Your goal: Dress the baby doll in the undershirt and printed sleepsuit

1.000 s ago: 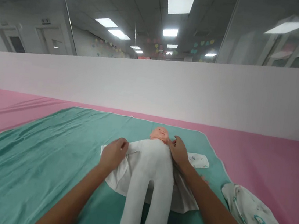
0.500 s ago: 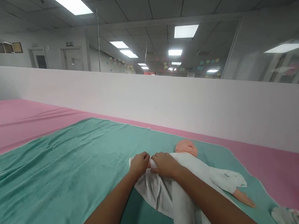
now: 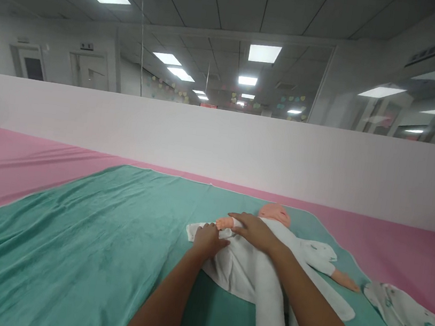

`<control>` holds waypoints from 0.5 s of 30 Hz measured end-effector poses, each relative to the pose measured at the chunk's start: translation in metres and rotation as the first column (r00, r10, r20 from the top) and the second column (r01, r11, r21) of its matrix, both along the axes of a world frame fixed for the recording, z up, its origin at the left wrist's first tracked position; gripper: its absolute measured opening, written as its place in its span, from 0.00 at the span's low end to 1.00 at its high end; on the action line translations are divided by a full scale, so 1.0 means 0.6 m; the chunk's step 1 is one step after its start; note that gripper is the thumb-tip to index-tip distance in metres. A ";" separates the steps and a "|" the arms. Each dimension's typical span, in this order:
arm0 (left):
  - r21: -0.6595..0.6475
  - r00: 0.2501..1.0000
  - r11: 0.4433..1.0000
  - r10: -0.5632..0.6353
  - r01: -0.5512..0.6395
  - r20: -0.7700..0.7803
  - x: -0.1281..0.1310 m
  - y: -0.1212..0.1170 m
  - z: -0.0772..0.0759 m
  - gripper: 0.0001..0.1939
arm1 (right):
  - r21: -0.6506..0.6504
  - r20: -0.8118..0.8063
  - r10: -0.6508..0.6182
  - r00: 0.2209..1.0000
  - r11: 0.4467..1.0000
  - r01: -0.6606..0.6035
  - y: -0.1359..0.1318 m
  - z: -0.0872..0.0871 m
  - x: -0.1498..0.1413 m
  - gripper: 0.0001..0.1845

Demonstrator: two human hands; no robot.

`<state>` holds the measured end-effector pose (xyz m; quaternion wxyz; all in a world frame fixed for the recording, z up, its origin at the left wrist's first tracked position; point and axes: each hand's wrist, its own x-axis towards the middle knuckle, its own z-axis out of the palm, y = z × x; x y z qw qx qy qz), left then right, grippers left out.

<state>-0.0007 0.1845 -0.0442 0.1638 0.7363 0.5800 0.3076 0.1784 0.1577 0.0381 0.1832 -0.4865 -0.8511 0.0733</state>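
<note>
A baby doll (image 3: 275, 213) in white clothes lies on its back, its head toward the far wall. One of its small hands (image 3: 225, 223) sticks out of a white sleeve on the left. My right hand (image 3: 255, 232) grips the doll's forearm at the sleeve, fingers above and thumb below. Just under the doll's hand, my left hand (image 3: 208, 241) has its fingers bent over the white garment (image 3: 232, 275), thumb pointing right; its fingertips are partly hidden. The doll's other arm (image 3: 346, 281) stretches out to the right, beside a loose patterned sleeve.
A green towel (image 3: 109, 245) lies under the doll, over a pink sheet (image 3: 40, 159). A white patterned cloth (image 3: 409, 322) lies crumpled at the right. Behind stands a low white wall (image 3: 212, 143) with glass above it.
The doll's hand now shows clear of the cloth between my hands. My left hand has shifted slightly lower and its thumb has spread right. The view has turned right.
</note>
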 end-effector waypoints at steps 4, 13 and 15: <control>-0.050 0.987 0.995 0.087 -0.081 0.137 -0.002 0.007 0.003 0.09 | -0.049 0.001 0.025 1.000 0.999 -0.025 0.006 -0.005 -0.005 0.24; -0.021 0.871 0.978 0.192 -0.205 0.451 -0.001 -0.001 0.030 0.12 | 0.013 0.155 -0.173 0.973 0.985 0.174 0.025 -0.008 0.000 0.22; 0.002 0.844 0.974 0.193 -0.225 0.501 0.012 -0.015 0.039 0.11 | 0.047 0.206 -0.211 0.955 0.978 0.206 0.023 -0.009 -0.001 0.20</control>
